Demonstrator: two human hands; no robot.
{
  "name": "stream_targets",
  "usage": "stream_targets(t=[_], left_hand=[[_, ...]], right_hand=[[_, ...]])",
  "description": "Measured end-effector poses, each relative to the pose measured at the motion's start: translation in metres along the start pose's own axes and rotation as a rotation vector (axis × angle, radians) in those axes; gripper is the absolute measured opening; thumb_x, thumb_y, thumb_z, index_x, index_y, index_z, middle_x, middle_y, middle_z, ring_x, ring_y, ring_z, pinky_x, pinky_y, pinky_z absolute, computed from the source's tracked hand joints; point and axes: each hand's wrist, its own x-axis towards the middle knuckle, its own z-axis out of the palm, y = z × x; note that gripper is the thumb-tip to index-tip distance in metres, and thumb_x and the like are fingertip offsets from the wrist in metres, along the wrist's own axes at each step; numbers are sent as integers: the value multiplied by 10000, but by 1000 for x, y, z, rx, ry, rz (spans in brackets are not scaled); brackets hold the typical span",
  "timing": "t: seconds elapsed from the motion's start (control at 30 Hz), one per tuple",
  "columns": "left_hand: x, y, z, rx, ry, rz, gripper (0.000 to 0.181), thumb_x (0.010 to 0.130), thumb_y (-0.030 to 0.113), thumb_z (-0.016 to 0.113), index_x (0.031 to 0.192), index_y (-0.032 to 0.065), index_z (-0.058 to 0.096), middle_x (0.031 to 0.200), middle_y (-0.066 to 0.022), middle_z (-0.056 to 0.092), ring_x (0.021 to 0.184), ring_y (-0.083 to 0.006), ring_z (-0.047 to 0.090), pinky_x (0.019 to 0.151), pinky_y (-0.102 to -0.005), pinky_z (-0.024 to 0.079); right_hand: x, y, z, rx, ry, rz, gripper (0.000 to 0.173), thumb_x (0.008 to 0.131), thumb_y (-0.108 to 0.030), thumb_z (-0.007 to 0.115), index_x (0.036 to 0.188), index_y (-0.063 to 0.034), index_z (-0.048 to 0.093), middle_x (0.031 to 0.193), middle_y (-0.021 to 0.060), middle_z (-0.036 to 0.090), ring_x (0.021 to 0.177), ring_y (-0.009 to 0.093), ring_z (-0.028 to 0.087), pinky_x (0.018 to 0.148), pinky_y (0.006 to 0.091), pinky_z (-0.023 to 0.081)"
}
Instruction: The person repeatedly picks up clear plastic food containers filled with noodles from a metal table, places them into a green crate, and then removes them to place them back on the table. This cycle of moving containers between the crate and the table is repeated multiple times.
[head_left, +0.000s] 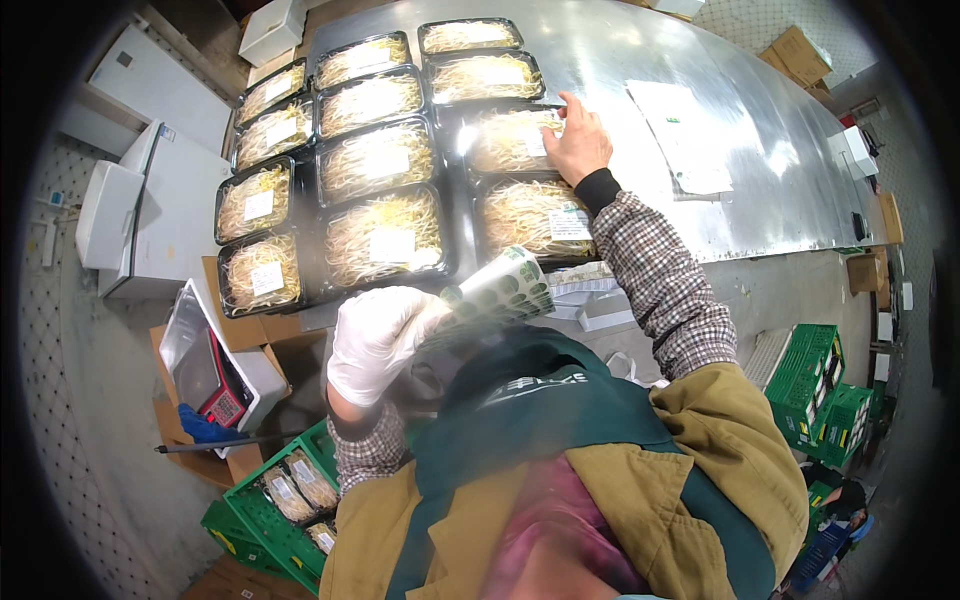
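Several black plastic trays of bean sprouts (379, 157) stand in rows on a metal table, wrapped in clear film and most bearing white labels. My left hand (382, 337), in a white glove, grips a strip of green-and-white round stickers (517, 289) at the table's near edge. My right hand (581, 142) is ungloved, its fingers apart, at the right edge of a sprout tray (510, 142) in the right-hand row. Nearer to me in that row lies another labelled tray (525, 214). Whether my right fingertips press on the film is hard to tell.
White sheets (679, 139) lie on the metal table (765, 195) to the right. Below left are a white foam box (262, 390) holding a red-edged device and a green crate (255, 510) with sprout packs. More green crates (802, 382) stand at the right. White foam boxes and chest freezers are at the left.
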Motion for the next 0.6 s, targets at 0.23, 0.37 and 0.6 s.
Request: stream_targets(t=[0.23,0.37,0.6], left_hand=[[12,8,-8,135,32,9,111,736,107,709,782,26,649,661,-94,607,593,-260,592,560,-327,455],[25,10,-11,224,86,8,115,731,100,708,781,27,635,671,-99,608,615,-276,600,574,-340,464],[27,2,-12,361,154,-120,122,741,82,703,808,34,614,707,-115,605,649,-290,603,585,-342,469]], right_hand=[[85,20,40,363,-16,151,240,728,-308,634,774,-90,724,1205,109,576,1129,295,486,978,378,369],[125,-1,76,249,26,231,270,715,-353,650,809,-116,739,1145,65,622,1063,280,552,908,408,422],[113,-23,74,189,-20,-79,232,783,-300,655,948,-138,673,1018,71,625,960,241,574,838,412,437]])
